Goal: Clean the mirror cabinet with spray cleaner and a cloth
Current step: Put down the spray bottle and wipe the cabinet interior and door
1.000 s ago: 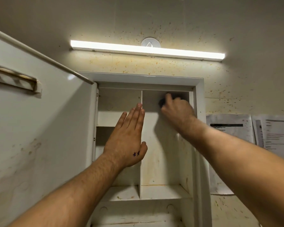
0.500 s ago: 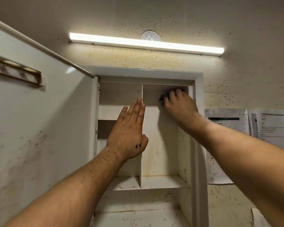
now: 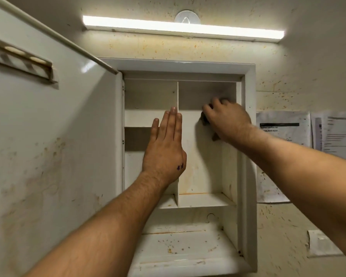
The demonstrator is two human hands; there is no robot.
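Mirror cabinet point(image 3: 178, 65) between door point(image 3: 48, 136) and papers point(image 3: 282, 156)

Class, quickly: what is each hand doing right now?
Left hand: open, fingers straight, flat against the white vertical cabinet divider.
Right hand: closed, gripping a dark crumpled cloth.

Slid right hand point(image 3: 228, 121) with cloth point(image 3: 204, 119) slightly rightward across back panel point(image 3: 198, 156), toward side wall point(image 3: 229, 166). Cloth corner came out beneath hand. My view dropped; more of bottom shelf point(image 3: 188, 246) showed.
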